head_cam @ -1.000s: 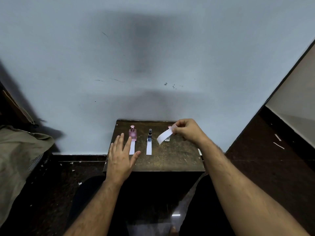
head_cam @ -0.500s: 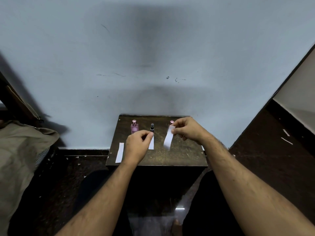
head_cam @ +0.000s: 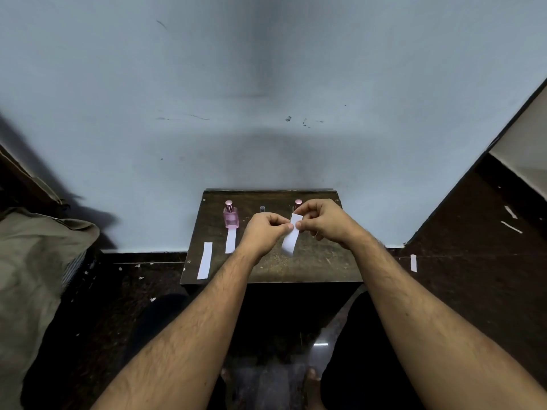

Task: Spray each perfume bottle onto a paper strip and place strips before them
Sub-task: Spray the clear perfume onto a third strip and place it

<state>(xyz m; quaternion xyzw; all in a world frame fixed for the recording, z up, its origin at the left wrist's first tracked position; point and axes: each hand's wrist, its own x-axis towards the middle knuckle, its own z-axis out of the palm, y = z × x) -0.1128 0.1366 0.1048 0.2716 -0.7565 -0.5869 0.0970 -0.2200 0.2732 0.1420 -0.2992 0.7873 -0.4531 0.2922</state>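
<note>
Left hand [head_cam: 264, 232] has joined right hand [head_cam: 321, 220], both pinching one strip [head_cam: 290, 239].

A small dark wooden table [head_cam: 310, 264] stands against the pale wall, its top worn and speckled. To the left of where both hands pinch a paper strip, a pink perfume bottle [head_cam: 231, 216] stands upright near the back edge, with a white strip [head_cam: 230, 240] lying flat just in front of it. Farther left, a second white strip [head_cam: 205, 260] lies along the table's left edge. Behind the pinch, the tops of two more bottles barely show.
</note>
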